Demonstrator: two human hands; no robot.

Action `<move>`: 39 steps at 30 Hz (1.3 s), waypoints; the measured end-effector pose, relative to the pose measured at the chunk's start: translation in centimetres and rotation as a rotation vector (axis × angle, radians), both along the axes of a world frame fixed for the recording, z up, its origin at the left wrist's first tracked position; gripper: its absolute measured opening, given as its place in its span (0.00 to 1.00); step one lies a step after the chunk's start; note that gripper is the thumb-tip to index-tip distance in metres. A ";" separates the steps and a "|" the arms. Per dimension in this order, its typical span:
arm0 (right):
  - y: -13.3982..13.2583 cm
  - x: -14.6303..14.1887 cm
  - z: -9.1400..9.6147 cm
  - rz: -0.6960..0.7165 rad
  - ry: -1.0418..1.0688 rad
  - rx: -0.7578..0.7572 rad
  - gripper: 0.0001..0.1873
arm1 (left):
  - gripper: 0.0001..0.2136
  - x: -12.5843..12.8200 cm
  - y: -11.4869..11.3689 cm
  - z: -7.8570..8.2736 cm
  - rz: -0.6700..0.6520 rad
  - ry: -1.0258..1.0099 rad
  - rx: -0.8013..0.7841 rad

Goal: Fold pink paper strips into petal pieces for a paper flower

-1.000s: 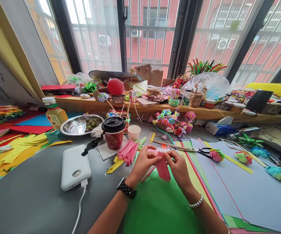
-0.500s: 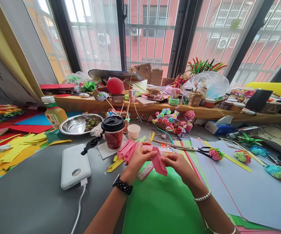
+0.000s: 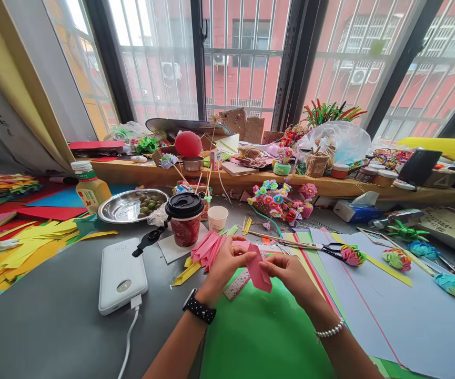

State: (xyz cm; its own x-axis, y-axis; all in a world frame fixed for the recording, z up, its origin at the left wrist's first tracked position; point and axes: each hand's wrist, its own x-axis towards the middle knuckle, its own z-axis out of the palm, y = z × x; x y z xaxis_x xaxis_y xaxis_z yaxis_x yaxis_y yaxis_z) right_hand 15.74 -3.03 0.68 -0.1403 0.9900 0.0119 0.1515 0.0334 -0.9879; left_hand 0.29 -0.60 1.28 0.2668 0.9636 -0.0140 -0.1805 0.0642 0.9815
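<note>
Between my two hands is a folded strip of pink paper [image 3: 259, 275], tilted above the near end of the table. My left hand [image 3: 227, 263] pinches its upper left side between thumb and fingers. At its right edge, my right hand [image 3: 286, 269] grips with thumb and forefinger. Below them lies a green mat [image 3: 266, 337], with a ruler [image 3: 238, 284] partly under the paper and my left hand. Just beyond my left hand, a bundle of folded pink paper strips [image 3: 206, 250] rests by some folded yellow paper [image 3: 183, 273].
A lidded red cup [image 3: 185, 229], a small paper cup [image 3: 218, 218] and a steel plate of green fruit [image 3: 112, 206] stand beyond. A white power bank [image 3: 122, 276] with its cable lies left. Scissors [image 3: 327, 249] and paper sheets [image 3: 393, 316] are right.
The view has tipped slightly, so everything sits a little lower. Both hands keep hold of the pink paper; my right fingers have shifted slightly down along its edge.
</note>
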 end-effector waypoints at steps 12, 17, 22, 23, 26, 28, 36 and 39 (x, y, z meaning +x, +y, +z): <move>-0.1 -0.1 0.3 0.060 -0.027 -0.016 0.13 | 0.23 -0.2 0.1 -0.1 0.073 0.029 0.029; -0.1 -0.2 0.1 0.043 -0.025 0.004 0.13 | 0.21 -0.3 0.2 -0.3 0.100 -0.003 0.047; 0.0 -0.2 -0.1 0.045 -0.023 0.008 0.14 | 0.21 -0.2 0.2 -0.2 0.111 -0.009 0.031; 0.0 -0.2 -0.1 0.055 -0.018 0.002 0.14 | 0.21 -0.2 0.1 -0.1 0.115 -0.009 0.027; 0.1 -0.2 -0.2 0.080 -0.016 -0.014 0.14 | 0.21 -0.2 0.2 0.0 0.140 -0.009 0.024; 0.1 -0.2 -0.3 0.071 -0.028 -0.007 0.15 | 0.21 -0.3 0.3 -0.1 0.159 -0.014 0.025; 0.2 -0.3 -0.5 0.042 -0.015 -0.041 0.12 | 0.21 -0.5 0.5 -0.3 0.203 -0.018 0.032; 0.1 -0.3 -0.6 0.043 -0.020 -0.028 0.12 | 0.21 -0.4 0.4 -0.1 0.211 0.011 0.027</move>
